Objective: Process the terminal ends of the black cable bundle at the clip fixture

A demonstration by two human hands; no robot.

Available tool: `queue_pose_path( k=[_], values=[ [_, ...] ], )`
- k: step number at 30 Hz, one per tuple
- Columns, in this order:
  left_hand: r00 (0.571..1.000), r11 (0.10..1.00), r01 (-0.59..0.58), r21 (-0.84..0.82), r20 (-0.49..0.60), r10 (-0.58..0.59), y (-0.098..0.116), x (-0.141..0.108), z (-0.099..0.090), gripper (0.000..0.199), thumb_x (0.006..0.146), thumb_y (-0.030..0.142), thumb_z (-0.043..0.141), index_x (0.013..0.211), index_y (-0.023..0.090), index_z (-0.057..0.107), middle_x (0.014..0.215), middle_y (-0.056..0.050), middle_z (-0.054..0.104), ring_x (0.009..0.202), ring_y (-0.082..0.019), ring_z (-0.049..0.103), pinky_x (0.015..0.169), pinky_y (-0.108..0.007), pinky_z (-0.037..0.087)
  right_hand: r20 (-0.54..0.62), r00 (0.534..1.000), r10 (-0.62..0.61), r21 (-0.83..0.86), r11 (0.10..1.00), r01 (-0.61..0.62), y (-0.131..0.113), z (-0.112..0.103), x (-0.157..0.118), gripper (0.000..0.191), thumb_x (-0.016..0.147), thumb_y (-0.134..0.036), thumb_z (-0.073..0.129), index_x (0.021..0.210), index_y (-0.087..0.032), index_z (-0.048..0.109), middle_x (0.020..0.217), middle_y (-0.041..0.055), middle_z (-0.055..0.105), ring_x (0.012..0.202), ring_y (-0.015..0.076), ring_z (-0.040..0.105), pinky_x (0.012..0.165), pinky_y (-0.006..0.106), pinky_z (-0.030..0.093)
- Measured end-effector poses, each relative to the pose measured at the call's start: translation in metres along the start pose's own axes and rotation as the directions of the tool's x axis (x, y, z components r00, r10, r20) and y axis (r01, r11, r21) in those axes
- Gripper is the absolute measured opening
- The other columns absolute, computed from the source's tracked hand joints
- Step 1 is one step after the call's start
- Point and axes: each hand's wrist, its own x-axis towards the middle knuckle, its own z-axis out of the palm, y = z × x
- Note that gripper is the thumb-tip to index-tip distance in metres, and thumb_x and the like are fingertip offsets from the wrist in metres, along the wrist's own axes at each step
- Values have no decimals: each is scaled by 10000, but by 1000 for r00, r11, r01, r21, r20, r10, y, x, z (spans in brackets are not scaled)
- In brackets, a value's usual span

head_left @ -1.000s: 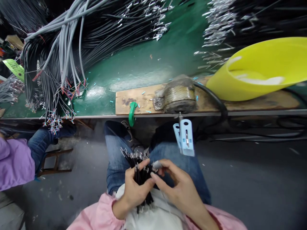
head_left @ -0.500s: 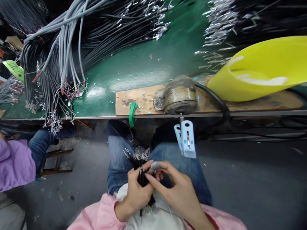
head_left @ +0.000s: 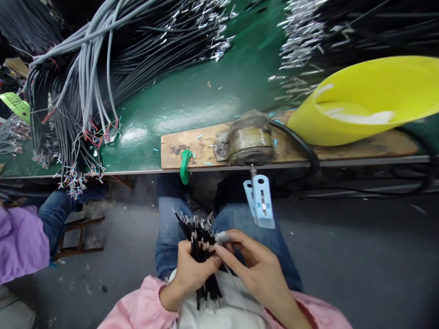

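Observation:
Above my lap, my left hand (head_left: pixel 196 269) is wrapped round a bundle of short black cables (head_left: pixel 211 287) with bare silvery ends at top and bottom. My right hand (head_left: pixel 255 262) is closed beside the bundle's upper right side, thumb and fingers pinched together at the cable ends. A grey covering (head_left: pixel 222 237) sits on one of its fingertips. A thin pale strand runs down from the pinch, though its upper end is too small to make out. Both hands are close together, below the table edge.
A motor-like device (head_left: pixel 252 139) is on a wooden board (head_left: pixel 171 153) at the table (head_left: pixel 147 123) edge, with a blue clip (head_left: pixel 263 201) on its shaft. Nearby are a green clamp (head_left: pixel 185 167), a yellow funnel (head_left: pixel 363 105) and grey cables (head_left: pixel 89 73). A person in purple (head_left: pixel 24 242) sits left.
The black cables show more fully, fanned out above and below my left hand. My right hand has shifted slightly right. The camera view has moved a little, so the table items appear farther left.

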Motion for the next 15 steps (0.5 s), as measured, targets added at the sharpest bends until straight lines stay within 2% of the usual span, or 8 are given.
queue_pose_path(
  k=[3, 5, 8, 10, 15],
  values=[
    [1000, 1000, -31, 1, 8, 31, 1, 2, -1, 375, 528, 473, 753, 620, 114, 699, 673, -94, 691, 665, -212, 615, 675, -318, 494, -26, 999, 24, -4, 1000, -24, 1, -2, 1, 197, 814, -343, 563, 687, -196, 591, 545, 3, 558, 473, 144, 529, 457, 247, 472],
    [999, 1000, -14, -7, 40, 15, 5, 2, 0, 378, 557, 475, 747, 649, 109, 715, 657, -92, 694, 639, -202, 613, 679, -322, 495, -53, 998, 23, -19, 1000, -24, 2, -3, 2, 170, 805, -324, 568, 701, -194, 603, 548, 3, 556, 475, 142, 527, 455, 246, 468],
    [999, 999, 17, -34, 39, -16, 13, 1, 2, 342, 597, 433, 736, 689, 104, 727, 549, -38, 641, 508, -129, 526, 595, -280, 473, -73, 997, 26, -57, 998, -30, 4, -5, 3, 144, 793, -290, 571, 688, -196, 601, 562, 9, 564, 487, 144, 529, 462, 250, 466],
    [998, 996, 57, -62, 12, -56, 17, 1, 3, 323, 574, 399, 753, 690, 99, 728, 493, -7, 598, 454, -96, 466, 522, -248, 438, -72, 997, 30, -69, 997, -35, 6, -5, 3, 135, 784, -283, 575, 682, -197, 594, 557, 8, 565, 485, 145, 531, 465, 253, 466],
    [987, 982, 132, -136, -75, -143, 16, -2, 4, 316, 499, 353, 794, 666, 94, 725, 457, 11, 569, 422, -84, 451, 454, -222, 390, -59, 998, 38, -61, 997, -42, 9, -2, 3, 103, 769, -273, 579, 702, -195, 591, 548, 0, 561, 475, 143, 524, 453, 248, 459]
  ],
)
